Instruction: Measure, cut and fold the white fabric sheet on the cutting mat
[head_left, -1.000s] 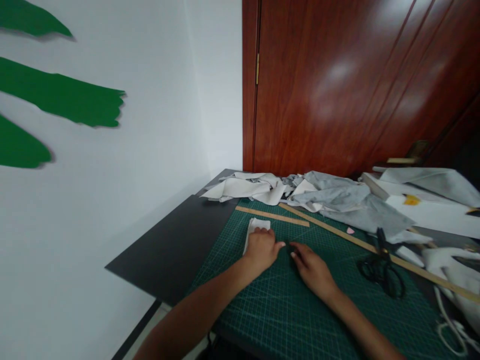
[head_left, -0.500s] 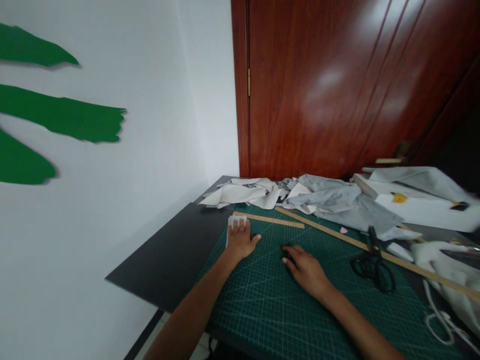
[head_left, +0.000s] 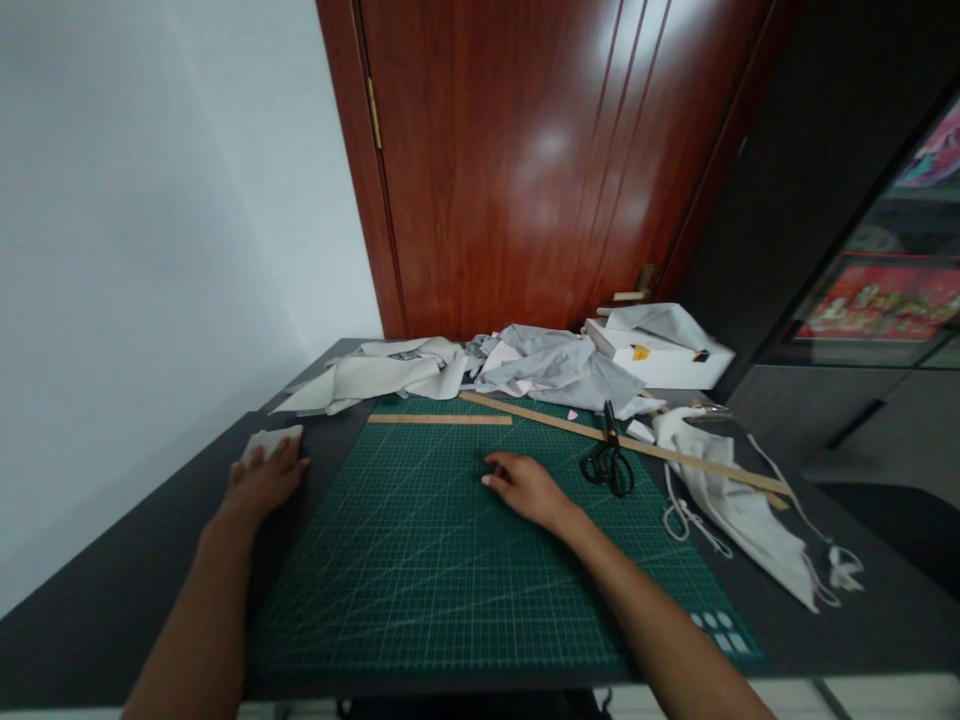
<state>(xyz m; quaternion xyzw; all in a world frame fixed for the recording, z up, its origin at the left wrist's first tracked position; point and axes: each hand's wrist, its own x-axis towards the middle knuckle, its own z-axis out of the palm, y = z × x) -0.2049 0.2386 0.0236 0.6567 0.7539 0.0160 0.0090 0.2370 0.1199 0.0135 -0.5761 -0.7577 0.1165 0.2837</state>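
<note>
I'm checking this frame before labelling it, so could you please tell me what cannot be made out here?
Head view only:
- The white fabric piece: mostly hidden under the left hand.
- Whatever lies beneath the right hand on the green cutting mat: hidden by the palm.
- Small pink piece by the long wooden ruler: too small to identify.
- Pictures at the right: blurred, cut off by the frame edge.
</note>
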